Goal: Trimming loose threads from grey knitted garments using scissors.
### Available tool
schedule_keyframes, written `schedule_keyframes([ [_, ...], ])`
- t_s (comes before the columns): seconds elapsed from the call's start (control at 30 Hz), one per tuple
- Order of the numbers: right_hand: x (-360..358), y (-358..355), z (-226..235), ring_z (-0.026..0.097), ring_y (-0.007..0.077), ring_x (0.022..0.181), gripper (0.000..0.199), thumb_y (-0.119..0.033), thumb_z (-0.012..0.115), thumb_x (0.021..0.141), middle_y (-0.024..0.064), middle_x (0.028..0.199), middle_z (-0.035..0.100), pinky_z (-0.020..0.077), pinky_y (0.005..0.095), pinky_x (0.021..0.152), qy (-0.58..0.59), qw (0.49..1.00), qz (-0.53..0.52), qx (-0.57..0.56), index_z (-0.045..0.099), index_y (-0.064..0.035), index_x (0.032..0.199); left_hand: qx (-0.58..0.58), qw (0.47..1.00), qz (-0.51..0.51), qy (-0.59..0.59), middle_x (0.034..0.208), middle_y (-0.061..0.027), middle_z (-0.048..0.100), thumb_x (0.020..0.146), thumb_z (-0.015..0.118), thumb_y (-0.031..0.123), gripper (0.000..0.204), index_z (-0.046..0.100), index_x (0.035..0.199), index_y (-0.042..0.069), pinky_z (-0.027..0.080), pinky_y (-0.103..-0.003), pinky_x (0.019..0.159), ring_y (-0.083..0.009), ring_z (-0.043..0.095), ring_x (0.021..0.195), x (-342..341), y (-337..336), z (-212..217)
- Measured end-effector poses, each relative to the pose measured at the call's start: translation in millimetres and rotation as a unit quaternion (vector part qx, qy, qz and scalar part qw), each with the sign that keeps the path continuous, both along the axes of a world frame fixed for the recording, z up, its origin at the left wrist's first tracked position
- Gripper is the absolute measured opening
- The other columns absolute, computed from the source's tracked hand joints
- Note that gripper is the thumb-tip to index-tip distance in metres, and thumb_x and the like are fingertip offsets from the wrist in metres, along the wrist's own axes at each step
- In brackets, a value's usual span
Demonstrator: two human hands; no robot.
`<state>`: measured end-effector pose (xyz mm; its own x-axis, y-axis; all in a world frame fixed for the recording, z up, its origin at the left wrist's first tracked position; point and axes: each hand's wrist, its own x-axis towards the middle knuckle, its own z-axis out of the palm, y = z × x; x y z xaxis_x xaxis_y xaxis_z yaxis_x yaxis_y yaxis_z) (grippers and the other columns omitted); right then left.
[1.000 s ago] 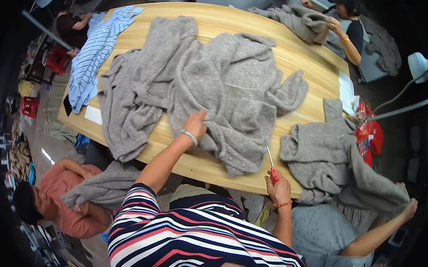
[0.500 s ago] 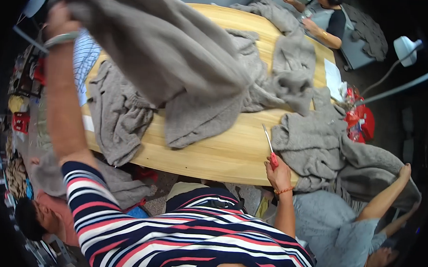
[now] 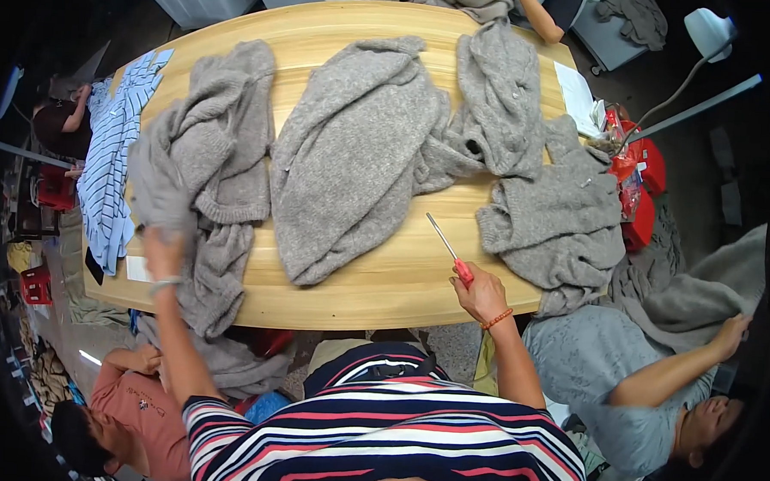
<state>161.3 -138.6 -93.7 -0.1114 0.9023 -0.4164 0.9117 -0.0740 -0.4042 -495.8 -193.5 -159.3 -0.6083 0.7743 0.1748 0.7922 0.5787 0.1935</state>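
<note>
My left hand point(image 3: 163, 250) grips a grey knit sweater point(image 3: 201, 159) that lies bunched over the left part of the wooden table point(image 3: 374, 283). My right hand point(image 3: 479, 292) rests at the table's front edge and holds a thin metal tool with a red handle point(image 3: 447, 247), its tip pointing up and left. Between my hands a second grey sweater point(image 3: 354, 153) is spread flat in the middle of the table.
More grey sweaters lie at the right point(image 3: 551, 205) and far end point(image 3: 498, 99). A blue striped garment point(image 3: 113, 160) hangs off the left edge. A person in grey point(image 3: 628, 380) is at my right, another in a pink top point(image 3: 137, 402) sits low at my left.
My left arm has come down from high overhead; the sweater it lifted is back on the table at the left. The middle sweater now lies spread flat. My right hand stayed put.
</note>
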Motion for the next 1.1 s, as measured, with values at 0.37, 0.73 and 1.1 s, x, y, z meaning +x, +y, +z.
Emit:
schedule_keyframes([
  [0.37, -18.2, 12.5, -9.6, 0.066, 0.0431, 0.082, 0.025, -0.032, 0.065, 0.089, 0.0200, 0.085, 0.069, 0.0515, 0.0534, 0.074, 0.036, 0.999, 0.012, 0.018, 0.063, -0.0120, 0.104, -0.078, 0.948, 0.048, -0.306, 0.107, -0.0156, 0.069, 0.082, 0.078, 0.039, 0.056, 0.064, 0.119, 0.000, 0.050, -0.038, 0.082, -0.0267, 0.062, 0.085, 100.8, 154.2, -157.5],
  [0.73, 17.7, -17.6, -6.5, 0.068, 0.0415, 0.085, 0.029, -0.028, 0.068, 0.088, 0.0173, 0.091, 0.071, 0.0532, 0.0489, 0.076, 0.113, 0.979, -0.123, 0.118, 0.066, -0.0133, 0.113, -0.189, 0.677, -0.639, -0.310, 0.093, -0.0180, 0.069, 0.081, 0.074, 0.020, 0.032, 0.067, 0.108, 0.005, 0.052, -0.045, 0.079, -0.0366, 0.066, 0.090, 380.3, 97.6, -15.3],
  [1.1, 9.0, -5.4, -4.1, 0.067, 0.0413, 0.086, 0.027, -0.026, 0.068, 0.089, 0.0201, 0.089, 0.070, 0.0537, 0.0466, 0.075, 0.052, 0.994, -0.081, 0.046, 0.067, -0.0107, 0.111, 0.098, 0.866, -0.343, -0.349, 0.098, -0.0109, 0.059, 0.076, 0.080, 0.015, 0.057, 0.057, 0.128, 0.005, 0.050, -0.035, 0.076, -0.0251, 0.058, 0.084, 387.0, 103.8, -69.3],
])
